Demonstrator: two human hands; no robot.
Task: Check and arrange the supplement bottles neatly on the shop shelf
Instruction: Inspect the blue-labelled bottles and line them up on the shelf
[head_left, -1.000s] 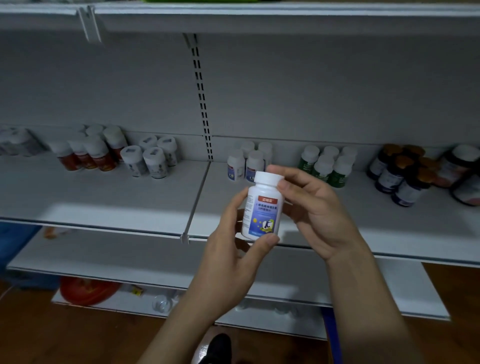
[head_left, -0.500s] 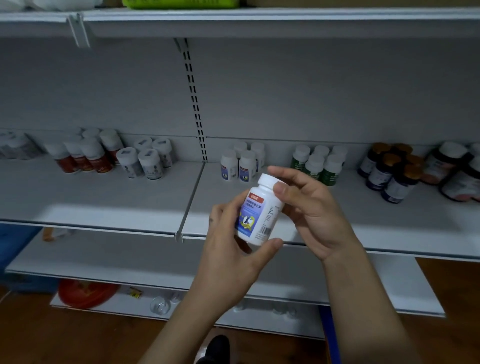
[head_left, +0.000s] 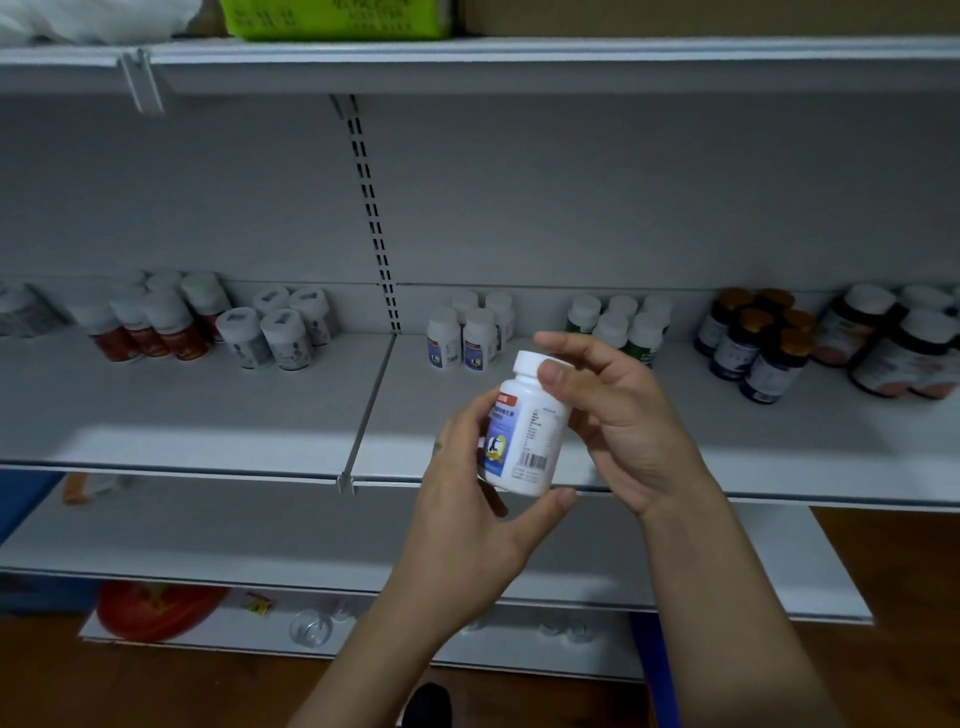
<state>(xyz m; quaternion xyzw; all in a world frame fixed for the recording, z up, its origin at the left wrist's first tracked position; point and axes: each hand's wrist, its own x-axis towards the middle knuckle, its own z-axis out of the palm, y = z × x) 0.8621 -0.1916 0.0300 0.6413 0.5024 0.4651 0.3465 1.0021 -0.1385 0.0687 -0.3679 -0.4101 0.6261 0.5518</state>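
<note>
A white supplement bottle (head_left: 527, 426) with a blue label and a barcode is held in front of the middle shelf (head_left: 208, 410), tilted slightly right. My left hand (head_left: 467, 519) grips its lower body, thumb under the base. My right hand (head_left: 618, 415) pinches its white cap and neck with thumb and fingers. Behind it on the shelf stands a small group of matching blue-label bottles (head_left: 467, 332).
Along the shelf's back stand red-label bottles (head_left: 156, 322), white bottles with grey labels (head_left: 275, 327), green-label bottles (head_left: 623, 322), dark amber-capped bottles (head_left: 753, 343) and large dark jars (head_left: 898, 343). A green box (head_left: 337, 18) sits on the top shelf. A red object (head_left: 156, 610) lies on the bottom shelf.
The bottle has been turned in my hands, so its barcode side now faces me instead of the blue front label. The view has shifted slightly.
</note>
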